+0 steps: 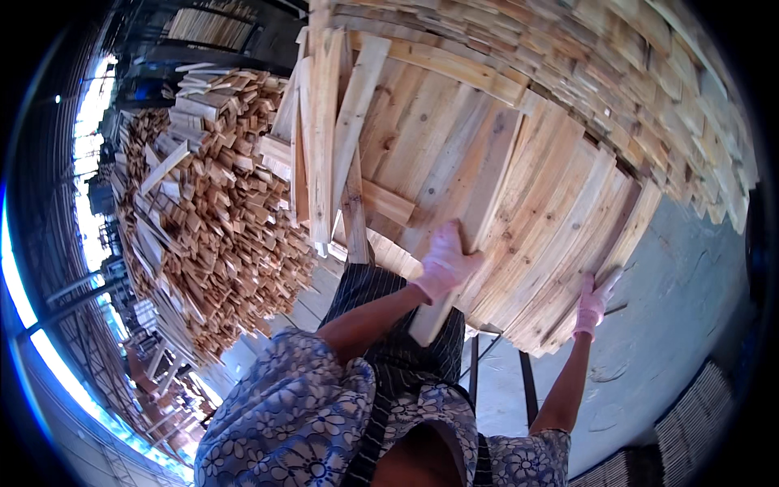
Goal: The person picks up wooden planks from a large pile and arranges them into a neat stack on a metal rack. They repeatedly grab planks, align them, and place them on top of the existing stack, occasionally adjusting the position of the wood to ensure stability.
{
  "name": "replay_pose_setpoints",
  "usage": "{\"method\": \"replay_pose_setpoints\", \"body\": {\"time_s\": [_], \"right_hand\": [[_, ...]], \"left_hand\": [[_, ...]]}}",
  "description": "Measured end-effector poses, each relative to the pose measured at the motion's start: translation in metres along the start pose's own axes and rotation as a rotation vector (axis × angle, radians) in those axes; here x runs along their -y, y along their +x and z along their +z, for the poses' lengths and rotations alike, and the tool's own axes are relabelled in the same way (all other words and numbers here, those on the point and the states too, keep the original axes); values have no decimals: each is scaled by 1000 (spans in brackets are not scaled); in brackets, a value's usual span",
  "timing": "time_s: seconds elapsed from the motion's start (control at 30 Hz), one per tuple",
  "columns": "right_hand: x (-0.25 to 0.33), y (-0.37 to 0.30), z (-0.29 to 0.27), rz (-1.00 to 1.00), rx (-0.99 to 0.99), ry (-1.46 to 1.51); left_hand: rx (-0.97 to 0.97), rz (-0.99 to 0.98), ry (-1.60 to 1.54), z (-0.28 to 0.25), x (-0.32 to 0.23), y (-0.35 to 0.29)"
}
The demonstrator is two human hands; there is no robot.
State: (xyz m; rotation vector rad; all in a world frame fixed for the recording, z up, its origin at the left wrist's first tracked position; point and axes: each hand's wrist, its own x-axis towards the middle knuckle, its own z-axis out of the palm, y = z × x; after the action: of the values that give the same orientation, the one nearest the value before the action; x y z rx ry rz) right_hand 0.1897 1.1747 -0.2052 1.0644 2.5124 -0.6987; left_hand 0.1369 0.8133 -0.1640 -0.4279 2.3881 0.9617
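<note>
My left hand [449, 258], in a pale pink glove, grips a narrow wooden board [491, 199]. That board lies lengthwise over a row of planks [535, 219], its near end jutting out toward my body. On the right side, my right hand [595, 304], gloved the same way, holds the near end of another narrow board [637, 223] at the row's right edge, thumb and fingers on either side of it. The undersides of both grips are hidden. A short wooden piece [388, 201] lies across the planks at the left.
Several loose boards [323, 134] lean at the row's left end. A large heap of offcuts [215, 203] rises on the left, and stacked wood [617, 73] fills the far side. Dark metal legs [527, 385] stand beneath the planks on a grey floor [690, 284].
</note>
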Motion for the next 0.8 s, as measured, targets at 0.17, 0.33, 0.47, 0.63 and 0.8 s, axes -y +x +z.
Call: {"method": "replay_pose_setpoints", "body": {"time_s": [0.17, 0.33, 0.47, 0.63, 0.8], "right_hand": [[-37, 0, 15, 29, 11, -24], [38, -17, -2, 91, -43, -226], [166, -84, 59, -353, 5, 323], [384, -154, 212, -332, 348, 697], [465, -170, 256, -284, 769, 1124]], "left_hand": [[-269, 77, 198, -178, 6, 26], [-536, -91, 468, -270, 102, 99], [-507, 9, 318, -265, 137, 114], [-477, 69, 258, -273, 120, 111], [-468, 57, 204, -278, 135, 111]]}}
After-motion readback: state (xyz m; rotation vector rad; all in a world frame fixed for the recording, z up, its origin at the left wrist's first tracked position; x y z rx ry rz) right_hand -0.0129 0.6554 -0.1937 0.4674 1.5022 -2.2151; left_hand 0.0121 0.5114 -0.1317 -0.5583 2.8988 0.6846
